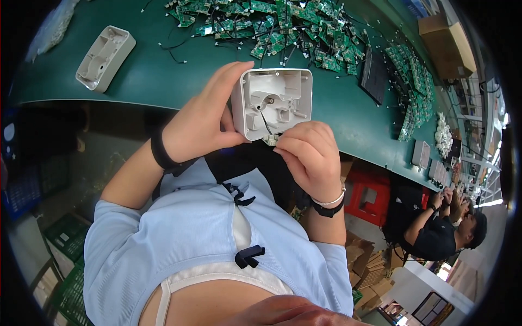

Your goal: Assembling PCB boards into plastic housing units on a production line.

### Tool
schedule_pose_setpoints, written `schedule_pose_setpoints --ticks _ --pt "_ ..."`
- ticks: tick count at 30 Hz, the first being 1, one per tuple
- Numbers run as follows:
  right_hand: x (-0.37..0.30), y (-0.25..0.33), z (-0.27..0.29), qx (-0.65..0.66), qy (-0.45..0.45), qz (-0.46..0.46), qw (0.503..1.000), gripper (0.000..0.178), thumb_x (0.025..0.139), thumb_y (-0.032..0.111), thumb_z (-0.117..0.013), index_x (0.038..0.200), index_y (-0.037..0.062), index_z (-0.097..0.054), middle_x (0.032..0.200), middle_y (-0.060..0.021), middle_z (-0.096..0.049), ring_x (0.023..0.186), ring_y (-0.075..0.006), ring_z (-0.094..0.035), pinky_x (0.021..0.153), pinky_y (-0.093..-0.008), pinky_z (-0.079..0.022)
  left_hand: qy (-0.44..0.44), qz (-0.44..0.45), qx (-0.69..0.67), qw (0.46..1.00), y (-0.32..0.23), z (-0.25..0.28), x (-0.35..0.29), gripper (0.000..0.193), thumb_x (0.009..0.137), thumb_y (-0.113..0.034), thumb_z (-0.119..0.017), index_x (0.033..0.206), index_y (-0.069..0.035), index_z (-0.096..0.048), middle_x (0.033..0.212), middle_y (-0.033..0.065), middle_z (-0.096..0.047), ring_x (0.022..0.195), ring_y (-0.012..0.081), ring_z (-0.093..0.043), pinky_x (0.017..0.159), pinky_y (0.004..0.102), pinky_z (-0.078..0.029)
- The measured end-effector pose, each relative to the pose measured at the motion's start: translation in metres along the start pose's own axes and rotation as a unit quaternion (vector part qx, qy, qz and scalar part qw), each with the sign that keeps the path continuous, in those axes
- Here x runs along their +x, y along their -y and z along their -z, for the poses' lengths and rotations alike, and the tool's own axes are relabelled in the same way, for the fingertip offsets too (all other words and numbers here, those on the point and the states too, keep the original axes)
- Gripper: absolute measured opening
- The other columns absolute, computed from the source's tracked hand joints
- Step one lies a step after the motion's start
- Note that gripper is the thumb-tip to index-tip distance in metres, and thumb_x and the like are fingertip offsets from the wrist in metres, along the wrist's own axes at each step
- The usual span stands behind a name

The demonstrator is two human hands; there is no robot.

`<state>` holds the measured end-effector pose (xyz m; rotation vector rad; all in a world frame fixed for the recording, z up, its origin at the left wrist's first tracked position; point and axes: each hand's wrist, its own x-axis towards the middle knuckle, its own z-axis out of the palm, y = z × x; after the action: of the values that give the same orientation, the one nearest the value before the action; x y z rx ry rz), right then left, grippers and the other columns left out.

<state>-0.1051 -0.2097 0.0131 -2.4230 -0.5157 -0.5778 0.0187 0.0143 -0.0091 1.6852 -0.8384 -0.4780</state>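
Observation:
An open white plastic housing [293, 77] is held up at the near edge of the green table, its hollow inside with posts and ribs facing me. My left hand [198, 122] grips its left side, thumb at the lower corner and fingers along the upper edge. At the housing's lower edge, my right hand [312, 152] pinches a small part with pale connectors [270, 140], mostly covered by the fingers. A thin black cable [265, 120] runs from that part up into the housing.
Green circuit boards [288, 32] with black cables are heaped at the back. Another white housing [106, 58] lies far left. To the right are a black flat tray [375, 76], rows of boards [413, 81] and a cardboard box [446, 46]. A person [435, 236] works farther along; a red stool [367, 198] stands below.

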Motion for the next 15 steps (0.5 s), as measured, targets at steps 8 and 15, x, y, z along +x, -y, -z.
schedule_pose_setpoints --ticks 8,15 --pt "-0.001 -0.004 -0.015 0.076 -0.014 -0.026 0.997 0.021 0.071 0.001 -0.082 0.089 0.0041 -0.071 0.099 -0.0078 -0.069 0.089 -0.0272 -0.066 0.084 -0.0386 -0.050 0.004 -0.001 0.007 1.000 0.005 0.005 -0.001 0.106 0.073 0.004 -0.082 0.160 -0.012 -0.024 0.159 0.0192 -0.031 0.077 0.0241 -0.072 0.069 0.0331 -0.060" --pt "0.013 0.012 -0.025 0.101 -0.038 -0.169 0.980 0.022 0.074 0.002 -0.082 0.094 0.0035 -0.072 0.102 -0.0104 -0.071 0.091 -0.0277 -0.066 0.083 -0.0381 -0.051 -0.010 -0.011 0.051 0.999 0.006 0.004 0.000 0.107 0.074 -0.001 -0.085 0.161 -0.011 -0.024 0.159 0.0193 -0.032 0.079 0.0192 -0.073 0.072 0.0309 -0.059"
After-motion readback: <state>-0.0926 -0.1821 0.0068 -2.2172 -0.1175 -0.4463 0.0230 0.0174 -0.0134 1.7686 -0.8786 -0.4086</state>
